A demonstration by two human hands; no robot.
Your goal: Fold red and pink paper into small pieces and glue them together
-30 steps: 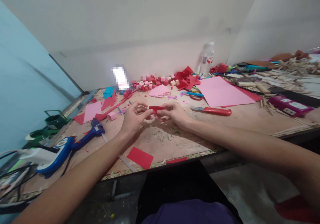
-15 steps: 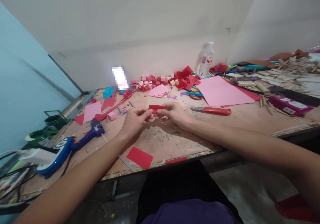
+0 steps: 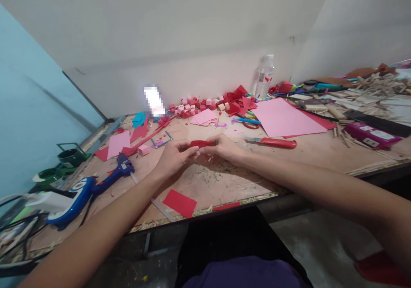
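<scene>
Paper (image 3: pixel 199 143) sits pinched in your left hand (image 3: pixel 172 156) and your right hand (image 3: pixel 226 148); press softly and evenly on both sides so it won't crumple.

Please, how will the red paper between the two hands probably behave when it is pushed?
The red paper probably bends easily, since its upper edge curves between the left hand and right hand. It is likely light, as it looks small and thin.
</scene>
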